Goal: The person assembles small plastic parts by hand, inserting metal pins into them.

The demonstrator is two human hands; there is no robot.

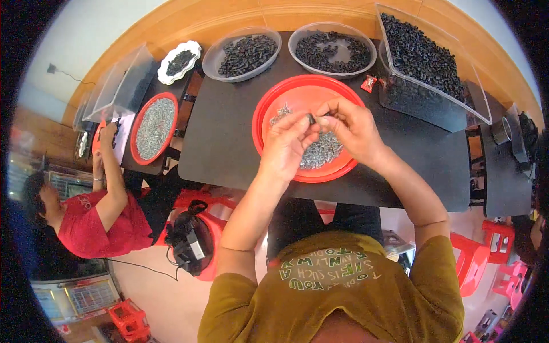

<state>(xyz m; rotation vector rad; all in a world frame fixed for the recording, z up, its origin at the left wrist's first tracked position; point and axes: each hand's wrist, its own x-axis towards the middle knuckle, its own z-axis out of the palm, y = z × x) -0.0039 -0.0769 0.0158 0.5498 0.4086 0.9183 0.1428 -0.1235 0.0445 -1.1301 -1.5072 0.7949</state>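
Note:
My left hand [284, 143] pinches a small black cylindrical piece [311, 119] between thumb and fingers. Close beside it, my right hand [355, 130] is closed in a pinch; a tiny dark bit shows at its fingertips, too small to name. Both hands are held over a round red tray [259, 117]. Small silvery metal parts [321, 153] lie in the tray, partly covered by my hands.
Behind the tray stand two clear round bowls [213, 64] [369, 62] of black pieces and a large clear bin [423, 114] of them. A red wrapper [369, 84] lies on the dark table [220, 137]. At left a co-worker [106, 220] sits near another tray [135, 143] of metal parts.

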